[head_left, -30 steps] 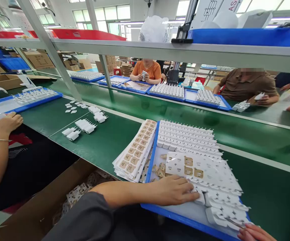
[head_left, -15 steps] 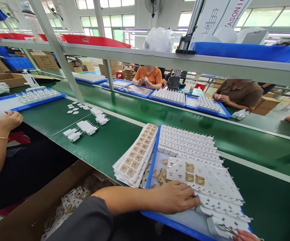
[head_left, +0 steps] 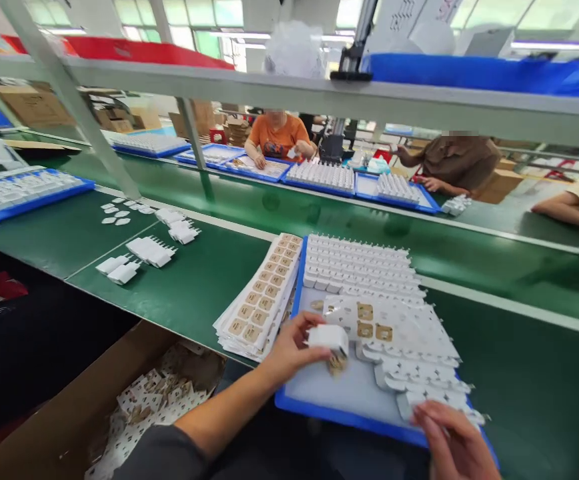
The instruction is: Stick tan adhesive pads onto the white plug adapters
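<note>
My left hand [head_left: 292,347] grips a white plug adapter [head_left: 330,337] between thumb and fingers, above the left part of a blue-rimmed tray [head_left: 339,421]. Brown paper bits [head_left: 337,365] show just under the adapter; whether they lie in the tray or hang from the hand, I cannot tell. My right hand [head_left: 452,433] is at the tray's lower right corner, thumb and fingertips pinched together; what they hold, if anything, is hidden. Rows of white adapters [head_left: 359,263] fill the tray's far side. Across the nearer rows lies a mostly peeled sticker sheet [head_left: 414,330] with a few brown stickers.
Left of the tray is a stack of brown sticker sheets [head_left: 264,293]. Loose adapters [head_left: 152,250] and small white pieces [head_left: 115,219] lie farther left. A carton of waste sheets [head_left: 149,400] stands below the bench edge. A shelf [head_left: 249,87] crosses overhead; co-workers sit opposite.
My left hand has risen from the tray and now holds an adapter. My right hand has come farther into view; the tweezers seen at it before no longer show. The whole view has shifted.
</note>
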`<state>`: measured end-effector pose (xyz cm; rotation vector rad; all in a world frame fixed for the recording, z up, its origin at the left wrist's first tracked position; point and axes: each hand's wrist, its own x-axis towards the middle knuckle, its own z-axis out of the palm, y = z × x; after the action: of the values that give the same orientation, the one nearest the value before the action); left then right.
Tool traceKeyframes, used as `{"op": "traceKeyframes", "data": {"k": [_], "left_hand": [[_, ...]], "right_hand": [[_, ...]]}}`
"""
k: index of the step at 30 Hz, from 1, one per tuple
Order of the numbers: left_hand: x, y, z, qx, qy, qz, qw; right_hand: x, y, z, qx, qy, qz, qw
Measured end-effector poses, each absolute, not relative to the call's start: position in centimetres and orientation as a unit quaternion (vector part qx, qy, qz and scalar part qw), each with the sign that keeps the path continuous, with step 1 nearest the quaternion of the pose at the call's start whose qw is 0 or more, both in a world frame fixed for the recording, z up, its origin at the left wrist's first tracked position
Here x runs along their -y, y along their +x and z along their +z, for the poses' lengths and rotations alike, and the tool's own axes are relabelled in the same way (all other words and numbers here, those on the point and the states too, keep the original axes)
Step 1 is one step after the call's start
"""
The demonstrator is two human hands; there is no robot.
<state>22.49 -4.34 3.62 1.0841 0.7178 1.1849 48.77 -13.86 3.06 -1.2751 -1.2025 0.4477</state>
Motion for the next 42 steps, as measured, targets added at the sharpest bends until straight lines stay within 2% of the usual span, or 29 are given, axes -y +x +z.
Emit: {"op": "traceKeyframes", "data": {"k": [3, 7, 10, 14, 21, 28, 42], "left_hand": [[5.0, 21.6, 3.4, -0.283, 0.382, 0.536, 0.698], [6.0, 21.0, 3.0, -0.286, 0.380, 0.528, 0.704], [6.4, 20.2, 2.7, -0.294, 0.443, 0.520, 0.669], [6.6, 18.6, 2.6, -0.326, 0.592, 0.486, 0.554], [7.2, 17.8, 3.5, -0.320, 0.700, 0.498, 0.399], [7.7, 18.0, 4.2, -0.311, 0.707, 0.508, 0.380], [7.5, 18.1, 5.2, -0.302, 0.730, 0.514, 0.335]], "right_hand": [[13.6, 43.1, 5.5, 0.561, -0.494, 0.249, 0.615], [12.0, 38.5, 7.2, 0.594, -0.407, 0.369, 0.588], [11.4, 37.0, 7.4, 0.578, -0.377, 0.425, 0.585], [11.3, 36.4, 7.2, 0.556, -0.372, 0.461, 0.583], [11.6, 36.5, 7.0, 0.539, -0.391, 0.489, 0.564], [10.6, 36.5, 7.2, 0.484, -0.459, 0.471, 0.578], [10.4, 35.8, 7.9, 0.490, -0.490, 0.449, 0.565]]}}
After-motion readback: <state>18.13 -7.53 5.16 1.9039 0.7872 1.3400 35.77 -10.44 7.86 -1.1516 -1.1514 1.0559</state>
